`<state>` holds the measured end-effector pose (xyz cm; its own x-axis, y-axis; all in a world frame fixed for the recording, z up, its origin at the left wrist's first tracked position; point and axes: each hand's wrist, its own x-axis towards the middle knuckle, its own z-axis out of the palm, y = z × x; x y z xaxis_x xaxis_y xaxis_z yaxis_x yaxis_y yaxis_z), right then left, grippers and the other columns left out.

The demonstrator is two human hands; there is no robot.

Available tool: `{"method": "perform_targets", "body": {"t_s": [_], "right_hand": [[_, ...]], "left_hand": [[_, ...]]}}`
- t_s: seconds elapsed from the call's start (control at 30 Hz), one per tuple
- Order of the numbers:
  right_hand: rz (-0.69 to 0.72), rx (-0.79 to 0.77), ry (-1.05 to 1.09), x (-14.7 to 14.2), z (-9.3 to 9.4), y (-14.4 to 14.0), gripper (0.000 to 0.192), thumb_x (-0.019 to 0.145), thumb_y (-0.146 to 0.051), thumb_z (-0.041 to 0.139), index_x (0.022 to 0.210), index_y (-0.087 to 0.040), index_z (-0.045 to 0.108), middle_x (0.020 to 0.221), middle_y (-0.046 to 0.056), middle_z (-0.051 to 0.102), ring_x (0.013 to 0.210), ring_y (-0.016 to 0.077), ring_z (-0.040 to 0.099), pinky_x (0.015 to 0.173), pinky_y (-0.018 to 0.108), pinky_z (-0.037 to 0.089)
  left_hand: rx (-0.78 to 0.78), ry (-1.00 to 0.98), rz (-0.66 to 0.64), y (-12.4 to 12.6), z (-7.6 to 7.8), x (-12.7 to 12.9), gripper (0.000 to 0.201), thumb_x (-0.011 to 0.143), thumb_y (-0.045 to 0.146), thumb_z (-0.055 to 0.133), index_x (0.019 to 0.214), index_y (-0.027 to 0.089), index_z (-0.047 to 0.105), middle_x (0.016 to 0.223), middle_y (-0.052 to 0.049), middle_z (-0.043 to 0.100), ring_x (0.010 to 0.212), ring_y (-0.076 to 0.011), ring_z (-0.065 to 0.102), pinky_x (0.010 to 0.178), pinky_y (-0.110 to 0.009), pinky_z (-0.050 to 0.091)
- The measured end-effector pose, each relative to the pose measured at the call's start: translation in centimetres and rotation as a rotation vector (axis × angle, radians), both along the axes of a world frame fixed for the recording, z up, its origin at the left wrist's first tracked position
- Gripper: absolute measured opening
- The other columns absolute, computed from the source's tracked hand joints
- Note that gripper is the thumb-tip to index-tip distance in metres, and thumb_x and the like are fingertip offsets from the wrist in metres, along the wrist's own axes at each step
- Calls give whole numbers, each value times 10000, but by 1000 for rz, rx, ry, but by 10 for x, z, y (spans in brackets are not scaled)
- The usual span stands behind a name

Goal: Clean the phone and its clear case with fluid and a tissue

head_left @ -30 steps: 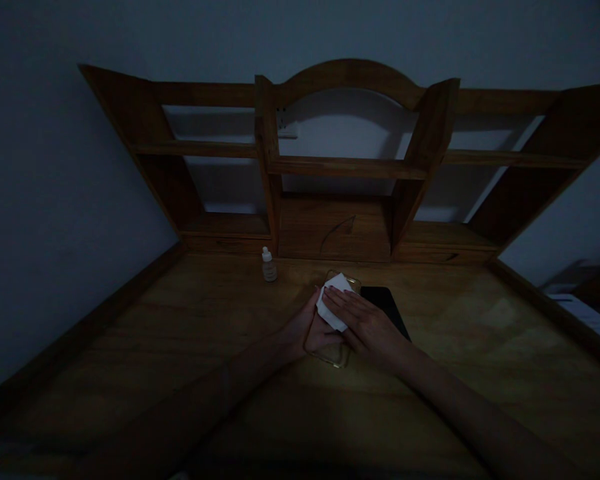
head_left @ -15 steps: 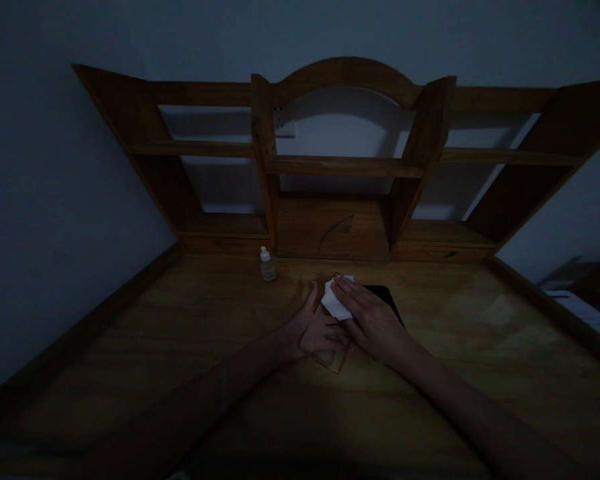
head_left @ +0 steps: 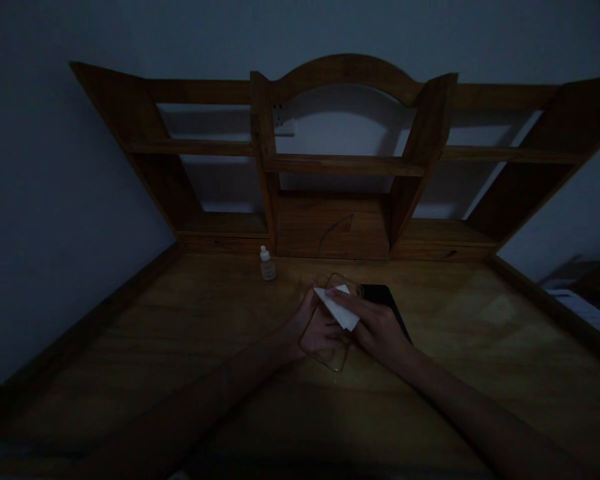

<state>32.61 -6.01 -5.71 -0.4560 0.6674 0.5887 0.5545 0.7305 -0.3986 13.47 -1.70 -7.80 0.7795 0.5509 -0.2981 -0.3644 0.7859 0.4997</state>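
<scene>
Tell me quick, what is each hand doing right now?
Left hand: holding the clear phone case steady on the desk.
Right hand: closed on a white wipe, pressing it onto the case.

Left hand (head_left: 307,327) cupped — right hand (head_left: 377,323) pinching, fingers together.

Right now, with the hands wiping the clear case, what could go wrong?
1. The left hand holds the clear case partly raised off the desk; a hard push from the right hand with the white wipe might bend it or make it slip.
2. The black phone lies just beside the right hand and could get knocked.
3. The small bottle stands upright near the left hand; a wide stroke may tip it.
</scene>
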Motion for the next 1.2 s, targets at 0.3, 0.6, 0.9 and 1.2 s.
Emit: {"method": "perform_targets", "body": {"t_s": [0.3, 0.6, 0.9, 1.2], "right_hand": [[-255, 274, -26, 23, 22, 4, 768, 834, 38, 360, 1514, -319, 332, 1550, -16, 385, 1400, 238, 414, 1173, 504, 363], [-210, 153, -148, 10, 4, 17, 519, 874, -117, 509, 1383, -220, 524, 1525, 69, 430, 1416, 239, 392, 1144, 498, 396], [-226, 90, -203, 7, 2, 13, 595, 914, -96, 462, 1485, -245, 385, 1572, 65, 346, 1443, 255, 339, 1133, 520, 402], [-198, 85, -255, 8, 0, 18, 663, 899, -37, 422, 1523, -234, 312, 1592, 82, 302, 1468, 257, 278, 1175, 559, 323]], "left_hand": [[132, 58, -89, -6, 12, -1, 831, 867, 775, 223, 1509, 249, 182, 1130, -194, 668, 1045, -325, 662, 775, -446, 527], [100, 64, -121, -10, 10, 2, 856, 823, 827, 219, 1400, 220, 396, 967, -137, 667, 905, -280, 665, 747, -415, 519], [102, 58, -137, -5, 5, 3, 883, 803, 842, 211, 1469, 272, 317, 1024, -142, 661, 936, -286, 670, 777, -449, 517], [171, 72, -113, -12, 11, 2, 817, 843, 803, 216, 1491, 310, 285, 996, -109, 681, 955, -275, 676, 770, -403, 526]]}}
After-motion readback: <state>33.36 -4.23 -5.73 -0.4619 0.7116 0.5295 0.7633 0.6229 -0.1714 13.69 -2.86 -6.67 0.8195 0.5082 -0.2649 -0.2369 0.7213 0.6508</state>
